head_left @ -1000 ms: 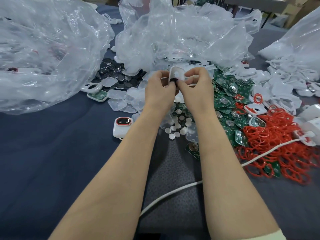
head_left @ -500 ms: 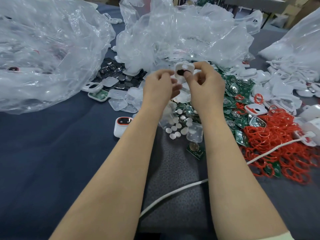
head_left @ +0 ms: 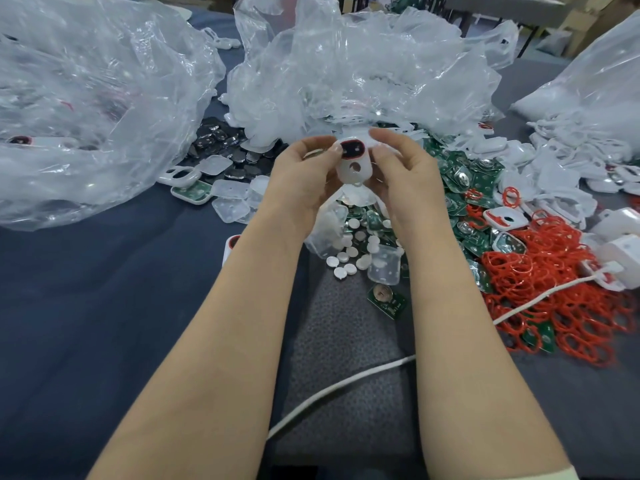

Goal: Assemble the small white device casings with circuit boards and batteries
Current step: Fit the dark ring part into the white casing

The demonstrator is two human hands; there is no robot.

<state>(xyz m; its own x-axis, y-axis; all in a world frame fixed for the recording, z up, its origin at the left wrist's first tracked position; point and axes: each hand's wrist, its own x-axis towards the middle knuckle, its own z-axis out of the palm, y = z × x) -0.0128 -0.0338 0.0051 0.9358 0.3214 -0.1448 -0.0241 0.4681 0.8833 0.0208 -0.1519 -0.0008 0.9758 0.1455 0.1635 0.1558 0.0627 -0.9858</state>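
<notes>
A person's two bare forearms reach forward over a dark blue cloth-covered surface (head_left: 86,306). Both hands meet above the middle of the surface and hold one small white device casing (head_left: 354,166) in the air between them. The casing is rounded, with a dark oval window rimmed in red near its top and a small round hole below that.

The left hand (head_left: 301,178) grips the casing's left side, thumb tip against the edge by the window, and its fingers (head_left: 313,143) curl round behind. The right hand (head_left: 405,174) pinches the right side between thumb and forefinger.

Loose parts cover the surface beneath and beyond the hands. Small white round discs (head_left: 349,258) lie scattered directly below. A heap of green circuit boards (head_left: 460,188) spreads to the right, with one single board (head_left: 387,301) lying apart, nearer the person. Further right is a tangle of red rings (head_left: 554,289). To the left of the hands sit clear square covers (head_left: 230,188), and behind them a pile of dark coin batteries (head_left: 228,147). Another casing with a green board inside (head_left: 190,195) rests just left of the covers.

Large crumpled clear plastic bags (head_left: 363,71) fill the back of the view. A white cable (head_left: 346,386) runs across the surface between the forearms.
</notes>
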